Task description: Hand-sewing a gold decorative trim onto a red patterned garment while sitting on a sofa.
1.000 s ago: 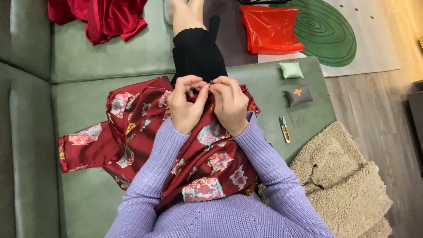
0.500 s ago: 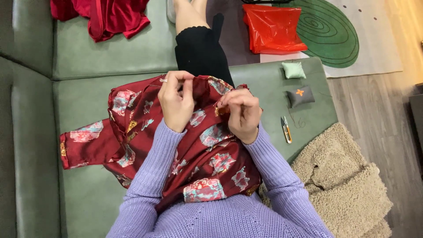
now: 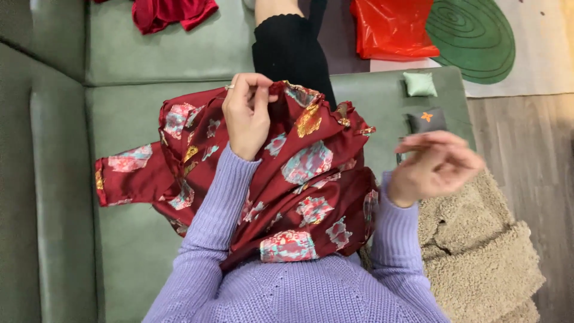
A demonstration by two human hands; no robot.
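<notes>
Two hands are at work on one garment, and we read this as the pull-through part of a hand stitch, though no thread or needle shows clearly. Our left hand (image 3: 248, 116) is closed in a pinch on the far edge of the dark red patterned garment (image 3: 311, 173), thumb and fingertips pressed together on a fold of it. Our right hand (image 3: 439, 164) is lifted off to the right, well apart from the cloth, with its fingers loosely curled. It is blurred, so we cannot tell whether it grips anything fine between the fingertips. The garment lies across our lap and spreads left onto the green sofa (image 3: 137, 119), one sleeve stretched out flat, with a black-clad leg (image 3: 290, 54) beyond it. Near the right hand sit a small green cushion (image 3: 420, 84) and a dark grey cushion with an orange mark (image 3: 427, 119), and a beige fleecy blanket (image 3: 478, 257) lies nearer us on the right. In our judgement the next move calls for the left pinch to keep the edge steady while the right hand comes back to that same spot, close beside the left fingertips.
</notes>
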